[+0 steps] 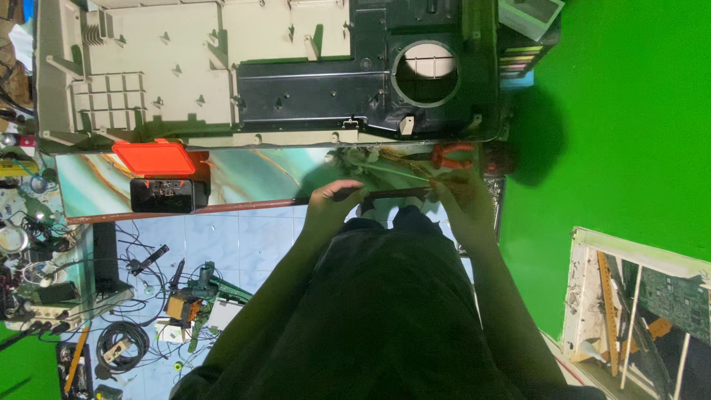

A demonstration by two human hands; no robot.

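My left hand (337, 198) lies on the brown front edge (244, 205) of a table with a teal marbled top, its fingers curled over the edge. My right hand (458, 194) is a little to the right at the same edge, pinching the end of a thin pale rod (396, 172) that runs leftward across the tabletop. Red-handled pliers (452, 155) lie just beyond my right hand. Behind them a large beige and black plastic appliance panel (222, 67) with a round hole (424, 72) covers the far part of the table.
A red-lidded box (154, 158) and a black device (167, 195) sit at the table's left. On the tiled floor below lie cables, tools and small parts (122, 344). A green backdrop (629, 133) fills the right, with a framed circuit board (670, 296) low down.
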